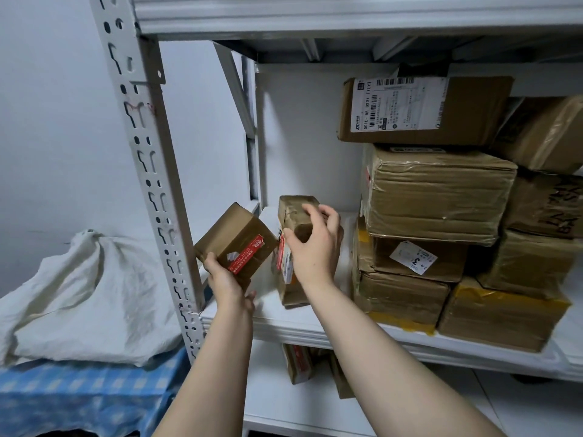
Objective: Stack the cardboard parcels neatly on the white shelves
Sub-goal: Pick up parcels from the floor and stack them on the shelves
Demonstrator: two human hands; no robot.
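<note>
Two small parcels are being handled at the left end of the white shelf (315, 329). The left hand (225, 280) is gripping the red-labelled parcel (236, 244) from below at its near lower corner, thumb lying up the left face and fingers curling underneath, so the box is sitting above and slightly right of the palm. The forearm is rising from the bottom edge of the view, with the back of the hand facing the camera. The parcel is hanging tilted in the air over the shelf's front left corner, just beside the perforated upright post (151, 171). It is showing glossy, taped brown cardboard with a red strip label running slantwise across its near face.

The right hand (315, 244) is grasping the upright parcel (293, 209) near its top, fingers hooking over the upper edge and thumb pressing the face turned toward the left. Its forearm is stretching in from the lower right. This parcel is standing on end on the shelf board, a little in from the front edge, apart from the stacked parcels (438, 193) filling the shelf's right part. It is looking crumpled and tape-wrapped, with a red-and-white label low on its left face; whether it is one box or two stacked cannot be told.
</note>
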